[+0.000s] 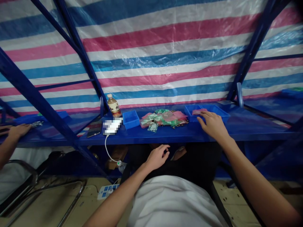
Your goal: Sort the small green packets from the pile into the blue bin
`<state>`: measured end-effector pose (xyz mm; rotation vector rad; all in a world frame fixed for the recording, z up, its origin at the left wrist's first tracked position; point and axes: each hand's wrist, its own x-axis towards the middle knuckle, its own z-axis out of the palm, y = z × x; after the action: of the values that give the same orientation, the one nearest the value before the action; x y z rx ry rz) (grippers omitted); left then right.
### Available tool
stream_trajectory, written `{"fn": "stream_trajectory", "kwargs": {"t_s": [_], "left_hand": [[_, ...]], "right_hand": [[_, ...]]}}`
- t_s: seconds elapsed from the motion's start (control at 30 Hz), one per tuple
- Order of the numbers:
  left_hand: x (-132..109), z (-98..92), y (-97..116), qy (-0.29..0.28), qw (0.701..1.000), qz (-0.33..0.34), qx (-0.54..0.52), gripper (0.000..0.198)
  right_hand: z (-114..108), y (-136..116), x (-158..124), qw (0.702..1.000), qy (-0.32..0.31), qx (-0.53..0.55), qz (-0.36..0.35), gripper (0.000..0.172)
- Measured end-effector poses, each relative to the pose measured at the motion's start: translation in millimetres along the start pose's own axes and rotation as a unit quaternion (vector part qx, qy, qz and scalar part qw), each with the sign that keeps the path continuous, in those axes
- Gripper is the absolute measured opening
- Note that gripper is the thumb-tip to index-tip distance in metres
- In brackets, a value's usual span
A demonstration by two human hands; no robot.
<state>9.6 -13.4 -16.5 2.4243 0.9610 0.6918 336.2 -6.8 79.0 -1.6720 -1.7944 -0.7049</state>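
White shirt front (172,201) below, right hand (213,126) at a blue plastic tray (220,115)

Both bare forearms (251,179) reach out past the shirt from the bottom of the view. Behind everything hangs a pink, blue and white striped tarpaulin (151,53), and before it stands a blue steel shelf rack (260,134) with diagonal braces. Lower down, a speckled tan floor (232,195) carries a white power strip (107,190), and a metal-framed chair (30,186) stands at the lower left.

On the shelf, the right hand lies with its fingers spread wide, fingertips at the tray's front rim, holding nothing. Inside the tray lies a pink packet (199,111). The left hand (157,156) is in the air below the shelf edge, fingers half curled into a narrow shape, with nothing visible in it.

Left of the tray lies a heap of green and pink plastic packets (163,118), with a small clear bag (152,127) at its front edge. Farther left are a small blue bin (131,119), a bottle of amber drink (113,105), a pixelated white object (112,126) trailing a white cable (105,148), and a smartphone (93,129). At the far left, a co-worker's hand (20,130) rests on the shelf beside a small shiny item (37,124).
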Motion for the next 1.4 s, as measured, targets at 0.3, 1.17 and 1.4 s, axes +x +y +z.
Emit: {"fn": "stream_trajectory", "kwargs": {"t_s": [0.3,1.17,1.4], "left_hand": [[0,2.1,-1,0.003,1.0,0.002,-0.007,0.033],[-4,5.0,-3,-0.007,0.998,0.019,0.057,0.029],[-5,3.7,-4,-0.009,0.997,0.033,0.064,0.029]], "right_hand": [[16,15,-4,0.999,0.018,0.026,-0.001,0.041],[21,27,28,0.991,-0.128,0.017,-0.043,0.046],[31,31,47,0.968,-0.247,-0.028,-0.026,0.057]]}}
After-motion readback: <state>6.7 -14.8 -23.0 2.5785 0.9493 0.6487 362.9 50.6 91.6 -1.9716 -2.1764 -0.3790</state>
